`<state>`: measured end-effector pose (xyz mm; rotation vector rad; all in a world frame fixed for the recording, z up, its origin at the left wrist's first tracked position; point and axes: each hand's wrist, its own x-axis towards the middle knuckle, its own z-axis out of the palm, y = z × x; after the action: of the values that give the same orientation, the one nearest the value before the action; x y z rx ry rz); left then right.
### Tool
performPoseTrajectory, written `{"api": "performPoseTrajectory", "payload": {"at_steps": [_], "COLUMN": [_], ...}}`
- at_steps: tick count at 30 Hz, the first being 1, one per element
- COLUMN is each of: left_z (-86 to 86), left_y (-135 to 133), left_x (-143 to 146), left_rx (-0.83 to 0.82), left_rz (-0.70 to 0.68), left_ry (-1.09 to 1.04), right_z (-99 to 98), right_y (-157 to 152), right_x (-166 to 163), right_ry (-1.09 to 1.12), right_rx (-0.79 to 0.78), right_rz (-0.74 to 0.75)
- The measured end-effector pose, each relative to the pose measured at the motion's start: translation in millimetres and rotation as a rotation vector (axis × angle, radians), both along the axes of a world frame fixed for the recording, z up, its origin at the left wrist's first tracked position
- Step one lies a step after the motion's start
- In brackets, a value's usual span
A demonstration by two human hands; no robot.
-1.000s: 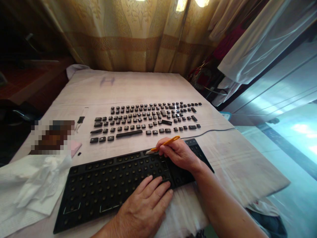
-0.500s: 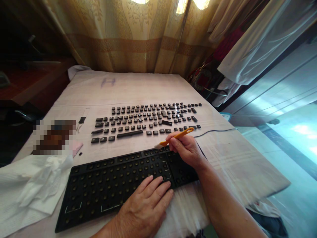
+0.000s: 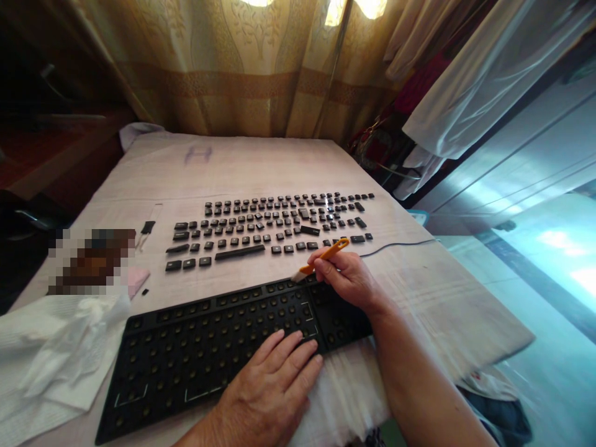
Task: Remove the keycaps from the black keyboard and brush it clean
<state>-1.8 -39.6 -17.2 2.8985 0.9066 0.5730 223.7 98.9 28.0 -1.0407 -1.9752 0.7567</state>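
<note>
A black keyboard point(image 3: 186, 347) with its keycaps taken off lies at a slant on the cloth-covered table, rows of bare key posts showing. My left hand point(image 3: 274, 385) rests flat on its lower right part, fingers stretched out. In my right hand point(image 3: 342, 276) is a small brush point(image 3: 326, 253) with an orange handle, gripped between thumb and fingers. Its pale bristles meet the keyboard's top edge, right of the middle. My right hand and forearm hide part of the number pad. Behind the keyboard, loose black keycaps point(image 3: 239, 252) are laid out in rows.
Crumpled white paper point(image 3: 56, 347) lies at the left, near a pink slip point(image 3: 137, 280) and a blurred-out brown item point(image 3: 100, 257). A wire-looped tool point(image 3: 148, 227) is beyond them. The cable point(image 3: 395, 244) runs right. A curtain point(image 3: 251, 81) hangs behind the table point(image 3: 261, 161).
The brush has tilted more upright and its tip sits slightly further left along the keyboard's top edge. My left hand stays in place. The whole view has shifted a little.
</note>
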Motion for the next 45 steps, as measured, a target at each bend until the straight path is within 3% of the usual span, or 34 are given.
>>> {"api": "performPoseTrajectory", "payload": {"at_steps": [7,13,18,22,36,41,45], "left_z": [0.7,3.0,2.1,-1.9,0.8,-0.2,-7.0], "left_y": [1.7,1.4,1.3,0.3,0.5,2.5,4.0], "left_x": [-0.4,0.2,0.3,0.9,-1.3,-1.3,-1.7], "left_rx": [0.018,0.009,0.033,0.037,0.012,0.039,0.085], "left_rz": [0.002,0.013,0.01,0.024,0.015,0.002,-0.003], "left_ry": [-0.027,-0.02,-0.029,-0.054,0.003,-0.005,-0.053], "right_z": [-1.7,-0.8,-2.7,-2.4,-7.4,-6.3,-5.1], "right_y": [-0.1,-2.6,-3.8,-2.2,1.7,-0.1,1.6], "right_x": [4.1,-5.6,-11.9,-10.1,-4.4,-8.2,-9.4], "right_ry": [0.097,0.085,0.253,0.384,0.14,0.277,0.476], "right_rx": [-0.021,-0.052,-0.208,-0.23,-0.154,-0.246,-0.224], "right_rz": [-0.055,0.044,0.066,0.001,-0.021,0.024,-0.051]}}
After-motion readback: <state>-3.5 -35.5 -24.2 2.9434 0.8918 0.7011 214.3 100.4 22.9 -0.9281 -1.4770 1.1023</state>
